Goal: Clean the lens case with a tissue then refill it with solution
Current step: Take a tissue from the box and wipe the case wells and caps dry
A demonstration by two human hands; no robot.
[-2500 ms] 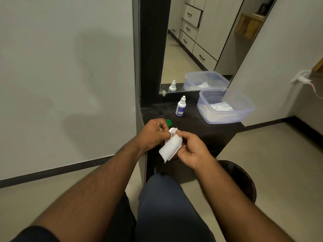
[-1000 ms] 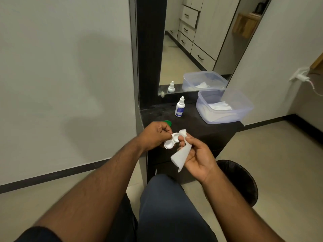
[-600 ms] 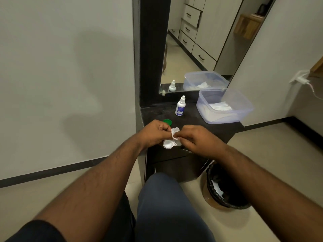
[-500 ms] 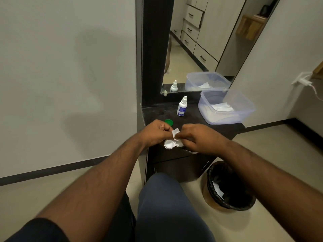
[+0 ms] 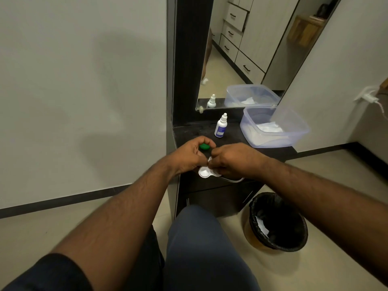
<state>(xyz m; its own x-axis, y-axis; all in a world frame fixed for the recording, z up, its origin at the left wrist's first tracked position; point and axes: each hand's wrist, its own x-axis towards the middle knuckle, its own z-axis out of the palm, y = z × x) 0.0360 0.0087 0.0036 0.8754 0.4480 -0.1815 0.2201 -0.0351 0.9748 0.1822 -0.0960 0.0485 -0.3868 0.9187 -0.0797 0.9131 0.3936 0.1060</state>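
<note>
The left hand (image 5: 190, 155) grips the white lens case (image 5: 206, 172) over the front edge of the desk (image 5: 231, 141), fingers curled round it, while the right hand (image 5: 233, 159) pinches a scrap of tissue (image 5: 210, 159) against the case's right well, leaving the left well open to view. A green cap (image 5: 204, 146) lies on the desk just behind the left fingers, the solution bottle (image 5: 220, 128) stands upright nearer the back edge, and a clear tub (image 5: 294, 131) with tissues sits at the right end. A black-lined bin (image 5: 277, 221) stands on the floor beside the desk.
</note>
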